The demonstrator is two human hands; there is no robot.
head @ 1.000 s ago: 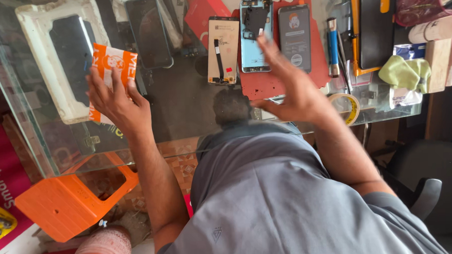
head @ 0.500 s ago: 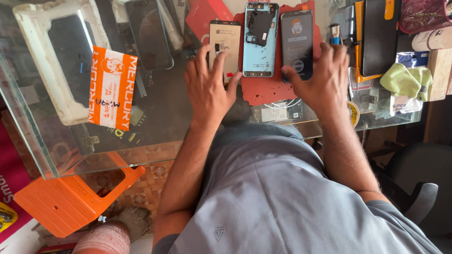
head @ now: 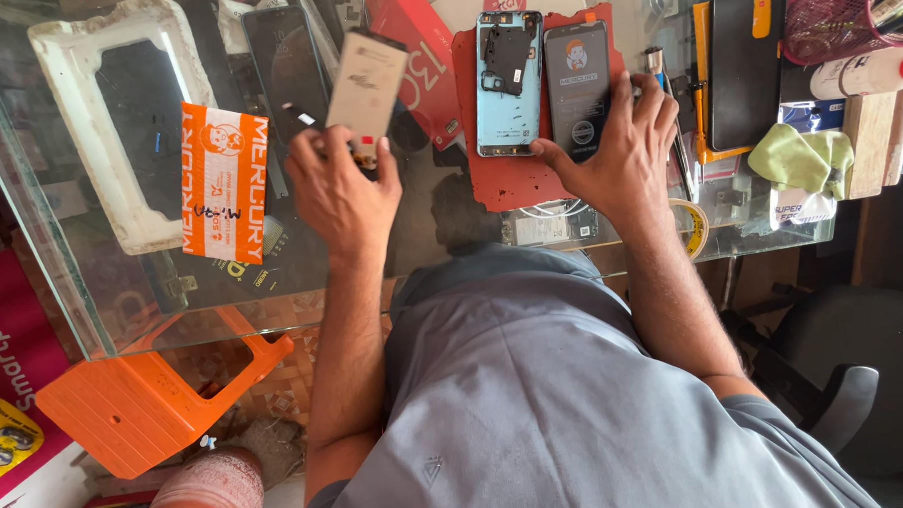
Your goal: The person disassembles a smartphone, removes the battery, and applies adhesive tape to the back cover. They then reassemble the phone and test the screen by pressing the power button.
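Note:
My left hand holds a flat beige phone screen panel by its lower end, lifted and tilted above the glass counter. My right hand rests spread on the red work mat, its fingers touching the lower edge of a dark phone. An opened phone body with a light blue inner frame lies on the mat just left of that phone.
An orange and white packet and a white foam tray lie at the left. A black phone in an orange frame, a green cloth, a white bottle and a tape roll crowd the right. An orange stool stands below.
My left hand picked the beige screen panel up off the mat and carried it left, raised above the glass. My right hand stayed on the mat by the dark phone.

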